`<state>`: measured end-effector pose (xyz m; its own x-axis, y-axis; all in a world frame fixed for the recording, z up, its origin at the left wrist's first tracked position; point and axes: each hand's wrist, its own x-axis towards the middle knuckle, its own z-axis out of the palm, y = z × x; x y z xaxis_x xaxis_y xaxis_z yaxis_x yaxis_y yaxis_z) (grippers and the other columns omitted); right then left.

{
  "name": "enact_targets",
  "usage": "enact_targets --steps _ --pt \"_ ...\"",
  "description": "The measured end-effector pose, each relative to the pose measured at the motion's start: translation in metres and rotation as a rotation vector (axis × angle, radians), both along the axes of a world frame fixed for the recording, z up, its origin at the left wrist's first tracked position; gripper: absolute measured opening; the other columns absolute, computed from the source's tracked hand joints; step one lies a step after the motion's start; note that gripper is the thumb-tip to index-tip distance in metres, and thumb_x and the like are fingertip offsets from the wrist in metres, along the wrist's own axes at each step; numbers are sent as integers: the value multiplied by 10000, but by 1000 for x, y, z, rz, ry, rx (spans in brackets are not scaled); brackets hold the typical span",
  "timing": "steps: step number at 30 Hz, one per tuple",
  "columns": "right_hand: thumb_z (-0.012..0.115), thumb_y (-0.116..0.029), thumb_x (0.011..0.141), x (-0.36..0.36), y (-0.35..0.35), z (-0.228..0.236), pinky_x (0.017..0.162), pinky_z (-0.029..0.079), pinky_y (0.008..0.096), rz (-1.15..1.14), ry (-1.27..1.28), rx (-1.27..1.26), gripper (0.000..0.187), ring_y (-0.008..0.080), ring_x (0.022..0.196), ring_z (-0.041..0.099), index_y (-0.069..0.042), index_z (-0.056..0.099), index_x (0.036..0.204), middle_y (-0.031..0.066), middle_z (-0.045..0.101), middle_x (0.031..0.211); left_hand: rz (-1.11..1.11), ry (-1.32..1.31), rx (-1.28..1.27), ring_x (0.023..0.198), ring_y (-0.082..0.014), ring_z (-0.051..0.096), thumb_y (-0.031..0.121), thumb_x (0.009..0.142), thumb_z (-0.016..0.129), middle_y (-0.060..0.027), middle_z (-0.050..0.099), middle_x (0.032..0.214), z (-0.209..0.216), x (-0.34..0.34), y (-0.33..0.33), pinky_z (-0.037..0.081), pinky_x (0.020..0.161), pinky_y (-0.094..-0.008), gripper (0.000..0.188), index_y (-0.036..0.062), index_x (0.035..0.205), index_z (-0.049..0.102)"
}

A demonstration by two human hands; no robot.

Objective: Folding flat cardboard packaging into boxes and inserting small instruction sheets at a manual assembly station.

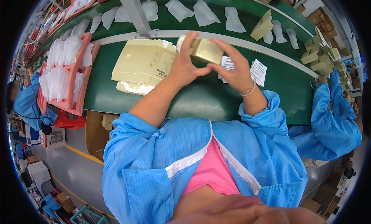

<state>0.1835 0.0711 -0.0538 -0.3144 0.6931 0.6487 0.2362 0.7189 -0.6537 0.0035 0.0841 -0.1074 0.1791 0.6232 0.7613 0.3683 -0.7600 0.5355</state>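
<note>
A small pale-gold carton, folded into box shape, is held up over the green table between my two hands. My left hand grips its left end, with a white wrap around one finger. On the other end, my right hand has its fingers curved over the top and its thumb near the lower edge. The thumbs come close together below the carton. To the left lies a fanned stack of flat pale-gold cartons. Printed white leaflets lie by my right hand, partly covered by it.
Pink trays of white-wrapped items stand at the left table edge. Beyond a metal rail, a green belt carries white pouches and an upright carton. A metal post rises ahead. A co-worker's blue sleeve is at right.
</note>
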Motion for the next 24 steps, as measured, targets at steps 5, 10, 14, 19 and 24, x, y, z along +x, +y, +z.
enact_targets --steps 5,10,14,19,24 --pt "735 3 665 31 11 -16 1013 381 387 144 -264 401 602 308 1189 492 -68 520 1223 137 554 1227 -337 -665 -779 1119 -282 508 126 683 783 -155 504 1234 20 5 5 409 950 -407 904 101 1390 220" --pt "760 -36 643 45 -10 -22 1016 375 387 143 -473 163 604 305 1196 469 -77 532 1201 125 556 1209 -338 -658 -1092 1149 -237 481 78 733 742 -159 494 1249 18 -15 18 406 960 -348 780 32 1360 281" --pt "773 -81 649 80 -4 -44 984 398 382 29 -702 -277 540 287 1149 489 -72 566 1148 105 568 1179 -308 -526 -1003 1149 -230 478 58 736 731 -152 498 1244 17 -11 16 400 966 -340 701 14 1322 349" --pt "755 -104 689 89 8 -49 930 432 357 183 -566 -347 425 275 1070 524 -61 602 1083 95 574 1160 -323 -434 -1007 1127 -199 490 52 753 715 -122 522 1224 15 -10 13 379 978 -326 663 16 1317 369" --pt "676 -70 775 95 21 -44 890 450 318 284 -556 -400 259 253 997 560 -45 615 1025 100 599 1080 -343 -423 -1009 1125 -195 487 53 749 718 -113 526 1212 19 -9 11 389 967 -322 663 26 1315 374"
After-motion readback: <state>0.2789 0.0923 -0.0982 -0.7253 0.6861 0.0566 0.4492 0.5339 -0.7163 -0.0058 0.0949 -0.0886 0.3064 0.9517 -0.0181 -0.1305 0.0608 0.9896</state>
